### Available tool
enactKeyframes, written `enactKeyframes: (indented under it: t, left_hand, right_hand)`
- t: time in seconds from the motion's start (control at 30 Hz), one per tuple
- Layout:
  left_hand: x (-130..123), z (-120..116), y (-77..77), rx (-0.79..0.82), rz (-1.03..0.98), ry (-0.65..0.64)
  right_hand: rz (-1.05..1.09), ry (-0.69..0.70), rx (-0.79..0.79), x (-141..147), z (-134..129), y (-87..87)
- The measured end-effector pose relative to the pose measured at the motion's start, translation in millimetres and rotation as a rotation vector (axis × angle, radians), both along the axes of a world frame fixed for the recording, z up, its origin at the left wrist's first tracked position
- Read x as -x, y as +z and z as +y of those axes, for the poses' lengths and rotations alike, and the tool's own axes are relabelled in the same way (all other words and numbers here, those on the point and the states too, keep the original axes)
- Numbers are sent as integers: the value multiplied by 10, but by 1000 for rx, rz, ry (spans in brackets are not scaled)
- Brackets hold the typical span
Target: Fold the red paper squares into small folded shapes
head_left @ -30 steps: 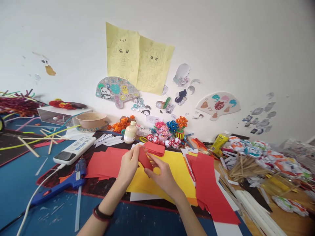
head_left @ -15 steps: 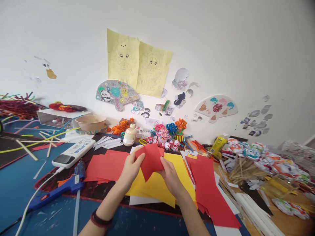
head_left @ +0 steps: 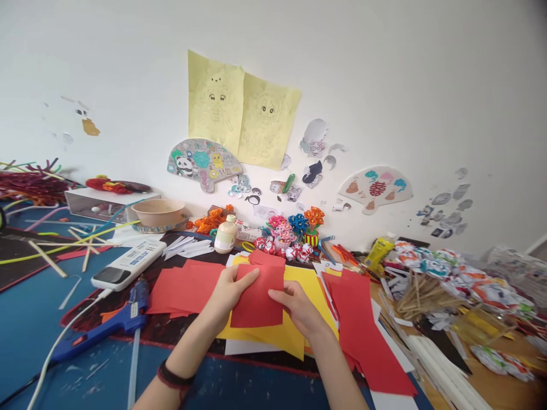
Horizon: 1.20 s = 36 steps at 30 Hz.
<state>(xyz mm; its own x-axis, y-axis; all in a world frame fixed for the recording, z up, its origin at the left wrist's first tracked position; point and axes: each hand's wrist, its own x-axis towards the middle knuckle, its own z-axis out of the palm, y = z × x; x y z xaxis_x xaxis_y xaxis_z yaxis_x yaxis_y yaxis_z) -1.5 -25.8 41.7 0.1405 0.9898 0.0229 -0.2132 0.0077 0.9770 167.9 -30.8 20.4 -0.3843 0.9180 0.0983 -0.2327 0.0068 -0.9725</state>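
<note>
A red paper square [head_left: 258,299] is held up over the yellow sheets [head_left: 294,336]. My left hand [head_left: 231,290] pinches its left side, thumb lying on the front face. On the right edge, my right hand [head_left: 298,304] has its thumb on the paper, with the other fingers partly behind it. Another piece of red paper shows just above the square's top edge. Red sheets [head_left: 183,289] lie to the left of my hands, and more red sheets [head_left: 367,330] lie to the right.
A blue glue gun [head_left: 123,319] and a white power strip [head_left: 130,265] with a cable lie at the left. Behind the papers stand a glue bottle [head_left: 225,236] and small craft flowers [head_left: 299,225]. Wooden sticks [head_left: 421,296] are at the right.
The red paper has turned from a tilted position to nearly upright and shows a larger flat face. My right thumb has moved inward and lower on it.
</note>
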Motion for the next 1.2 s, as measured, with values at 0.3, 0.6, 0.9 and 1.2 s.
enactKeyframes:
  t: [0.3, 0.6, 0.9, 1.2]
  left_hand:
    - [-21, -2, 18, -42, 129, -137]
    - [2, -8, 9, -125, 263, -133]
    - [-1, 48, -58, -233, 367, -107]
    - [-13, 79, -110, -346, 486, -79]
  right_hand:
    - [-126, -253, -82, -39, 22, -8]
    - [-255, -142, -185, -42, -1, 15]
    - [-350, -156, -310, -51, -12, 93]
    - [-301, -146, -283, -74, 5, 40]
